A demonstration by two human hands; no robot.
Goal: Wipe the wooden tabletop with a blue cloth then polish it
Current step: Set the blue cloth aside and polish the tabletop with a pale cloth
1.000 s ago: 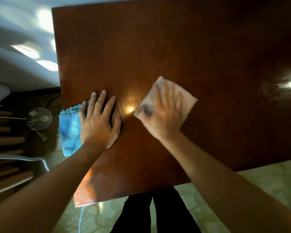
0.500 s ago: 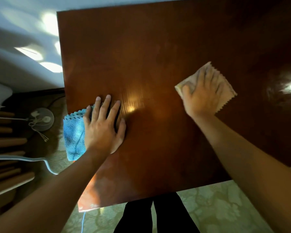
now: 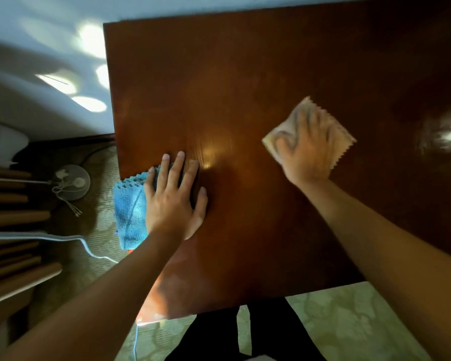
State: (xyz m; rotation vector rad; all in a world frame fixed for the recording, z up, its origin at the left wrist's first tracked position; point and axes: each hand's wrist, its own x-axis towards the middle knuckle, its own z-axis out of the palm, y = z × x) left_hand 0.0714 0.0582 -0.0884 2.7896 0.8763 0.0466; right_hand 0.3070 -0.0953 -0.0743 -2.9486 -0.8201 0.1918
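We seem to be in a lived-in room of a home, judging by the polished wooden tabletop [image 3: 245,100], the patterned floor [image 3: 349,321] below its near edge, the white wall [image 3: 37,61], and a small round fan [image 3: 72,185] with loose cables [image 3: 89,246] on the floor at left.

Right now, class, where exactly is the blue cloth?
In the head view, the blue cloth lies at the wooden tabletop's left edge, partly overhanging it, pinned under the left hand.
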